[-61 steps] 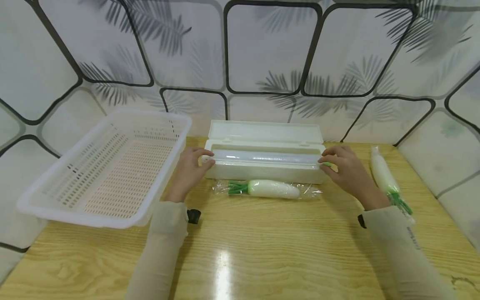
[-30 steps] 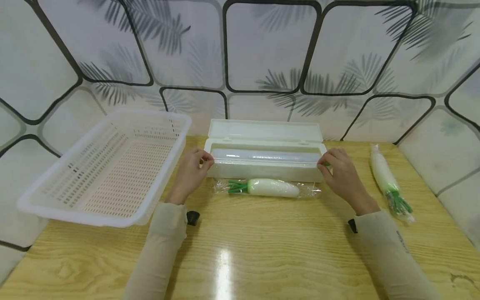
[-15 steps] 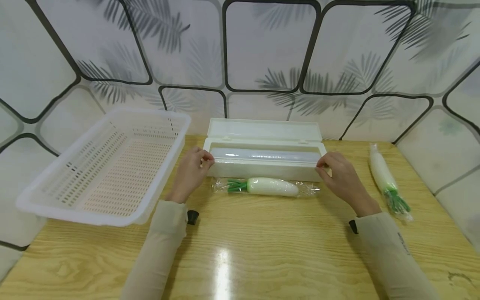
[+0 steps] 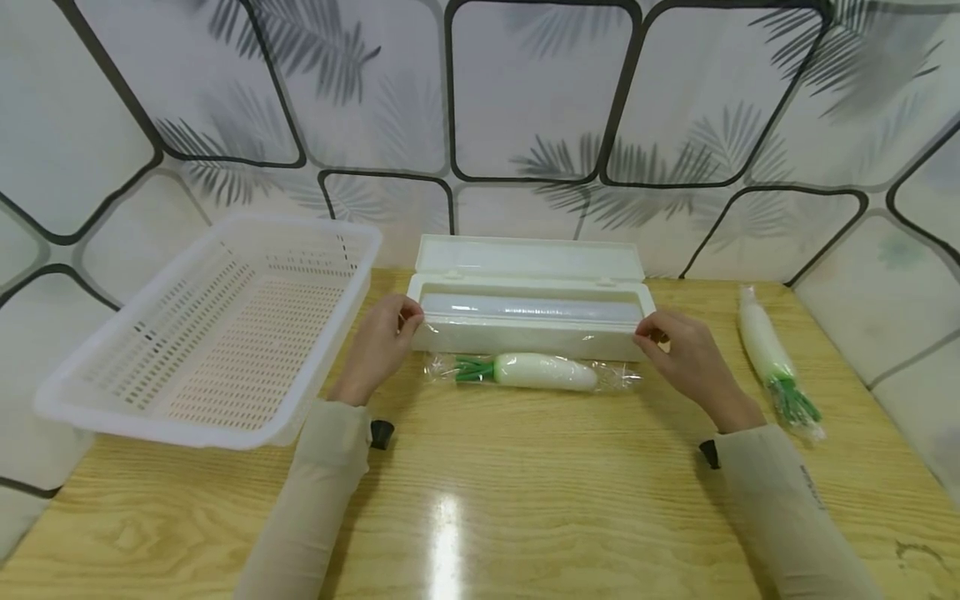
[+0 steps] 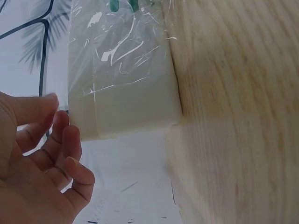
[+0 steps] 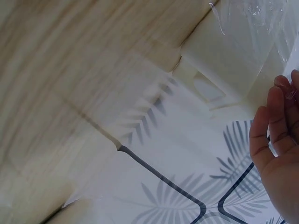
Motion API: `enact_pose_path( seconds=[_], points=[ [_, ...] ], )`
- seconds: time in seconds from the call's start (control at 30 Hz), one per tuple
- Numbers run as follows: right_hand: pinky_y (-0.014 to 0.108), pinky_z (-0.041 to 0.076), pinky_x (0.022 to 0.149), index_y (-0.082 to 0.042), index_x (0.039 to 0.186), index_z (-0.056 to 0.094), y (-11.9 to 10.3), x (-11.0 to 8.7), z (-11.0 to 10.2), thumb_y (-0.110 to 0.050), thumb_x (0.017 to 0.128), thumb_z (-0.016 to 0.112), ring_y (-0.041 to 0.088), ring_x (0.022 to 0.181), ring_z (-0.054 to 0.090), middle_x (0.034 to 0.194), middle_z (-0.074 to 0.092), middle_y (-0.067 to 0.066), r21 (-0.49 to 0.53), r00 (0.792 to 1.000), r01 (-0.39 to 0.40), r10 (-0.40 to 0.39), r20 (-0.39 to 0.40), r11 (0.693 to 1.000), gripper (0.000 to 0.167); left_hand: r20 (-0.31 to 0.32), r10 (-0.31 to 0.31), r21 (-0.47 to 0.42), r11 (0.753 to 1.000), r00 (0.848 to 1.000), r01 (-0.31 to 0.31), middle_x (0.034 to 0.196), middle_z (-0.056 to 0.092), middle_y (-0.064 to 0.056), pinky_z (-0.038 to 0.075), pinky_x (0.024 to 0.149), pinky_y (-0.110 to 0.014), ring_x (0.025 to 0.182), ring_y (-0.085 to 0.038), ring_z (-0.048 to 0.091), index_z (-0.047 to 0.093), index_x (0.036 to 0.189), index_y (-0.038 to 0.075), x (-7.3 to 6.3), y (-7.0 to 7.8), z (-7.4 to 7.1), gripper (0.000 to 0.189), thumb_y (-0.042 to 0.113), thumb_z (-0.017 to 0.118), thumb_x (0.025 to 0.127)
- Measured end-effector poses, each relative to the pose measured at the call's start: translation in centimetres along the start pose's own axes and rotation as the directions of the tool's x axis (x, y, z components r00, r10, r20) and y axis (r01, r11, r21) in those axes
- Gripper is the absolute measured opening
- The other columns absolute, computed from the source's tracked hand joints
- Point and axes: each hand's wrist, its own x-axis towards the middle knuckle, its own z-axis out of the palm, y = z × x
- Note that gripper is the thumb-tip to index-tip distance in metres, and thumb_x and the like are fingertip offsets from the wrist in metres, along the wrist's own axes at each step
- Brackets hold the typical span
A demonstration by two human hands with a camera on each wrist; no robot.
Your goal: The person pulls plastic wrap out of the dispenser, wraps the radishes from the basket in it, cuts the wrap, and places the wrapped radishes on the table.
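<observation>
A long white cling film dispenser box [image 4: 528, 260] stands with its lid tipped back, a roll of clear film [image 4: 517, 308] inside. Film drapes over its front wall, shining in the left wrist view. My left hand [image 4: 378, 346] pinches the film's edge at the left front corner between thumb and forefinger. At the right front corner my right hand [image 4: 690, 358] pinches the other end; its fingertips [image 6: 279, 95] show clear film between them in the right wrist view. Just before the box lies a white radish with green stalks [image 4: 543, 372], wrapped in clear film.
To the left stands a large white perforated basket [image 4: 330, 367]. A second wrapped radish [image 4: 767, 346] lies at the right, its green stalks toward me. The wooden table [image 4: 555, 492] meets a wall [image 4: 525, 92] with a leaf pattern behind the box.
My right hand's thumb and fingers have closed together at the corner, covering a green piece seen there earlier. Both hands have shifted only slightly. The box and radishes stay put.
</observation>
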Motion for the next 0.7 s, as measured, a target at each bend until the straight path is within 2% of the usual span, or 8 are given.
enact_pose_path(
  seconds=[0.13, 0.2, 0.37, 0.5, 0.7],
  points=[
    [0.04, 0.053, 0.059, 0.001, 0.085, 0.066, -0.04, 0.07, -0.1, 0.02, 0.073, 0.079, 0.022, 0.067, 0.062, 0.078, 0.066, 0.01, 0.005, 1.0, -0.008, 0.008, 0.009, 1.0, 0.026, -0.001, 0.052, 0.07, 0.996, 0.999, -0.052, 0.091, 0.061, -0.014, 0.047, 0.069, -0.04, 0.077, -0.028, 0.056, 0.071, 0.111, -0.003, 0.09, -0.09, 0.17, 0.019, 0.01, 0.07, 0.096],
    [0.04, 0.053, 0.06, 0.001, 0.085, 0.066, -0.02, 0.09, -0.09, 0.02, 0.073, 0.079, 0.022, 0.067, 0.062, 0.079, 0.066, 0.01, 0.009, 1.0, -0.008, 0.007, 0.01, 1.0, 0.025, -0.006, 0.071, 0.105, 0.992, 0.997, -0.07, 0.09, 0.06, -0.012, 0.046, 0.067, -0.039, 0.074, -0.027, 0.055, 0.074, 0.107, -0.001, 0.16, -0.06, 0.28, 0.017, 0.011, 0.073, 0.095],
    [0.039, 0.052, 0.06, 0.001, 0.085, 0.067, 0.02, 0.13, -0.04, 0.019, 0.074, 0.079, 0.021, 0.067, 0.062, 0.078, 0.067, 0.01, 0.014, 1.0, -0.008, 0.008, 0.002, 1.0, 0.024, -0.03, 0.082, 0.112, 0.991, 0.996, -0.078, 0.09, 0.063, -0.013, 0.046, 0.066, -0.038, 0.076, -0.027, 0.056, 0.076, 0.095, 0.0, 0.24, 0.01, 0.47, 0.007, 0.006, 0.075, 0.092],
    [0.033, 0.052, 0.061, 0.001, 0.085, 0.067, -0.05, 0.11, -0.22, 0.019, 0.074, 0.079, 0.022, 0.067, 0.063, 0.079, 0.068, 0.01, 0.029, 1.0, -0.016, 0.016, -0.001, 0.999, 0.024, -0.029, 0.091, 0.079, 0.993, 0.995, -0.089, 0.093, 0.065, -0.015, 0.048, 0.072, -0.042, 0.083, -0.03, 0.059, 0.074, 0.095, -0.002, 0.19, 0.09, 0.42, 0.006, 0.003, 0.074, 0.092],
    [0.025, 0.051, 0.062, 0.001, 0.087, 0.068, 0.08, -0.16, -0.29, 0.016, 0.079, 0.077, 0.022, 0.067, 0.064, 0.079, 0.069, 0.008, 0.076, 0.998, -0.065, 0.064, 0.004, 0.995, 0.019, -0.037, 0.049, -0.08, 0.995, 0.998, -0.052, 0.095, 0.066, -0.017, 0.048, 0.074, -0.04, 0.084, -0.031, 0.059, 0.07, 0.096, -0.005, -0.06, 0.11, 0.18, 0.004, -0.001, 0.069, 0.094]
  ],
)
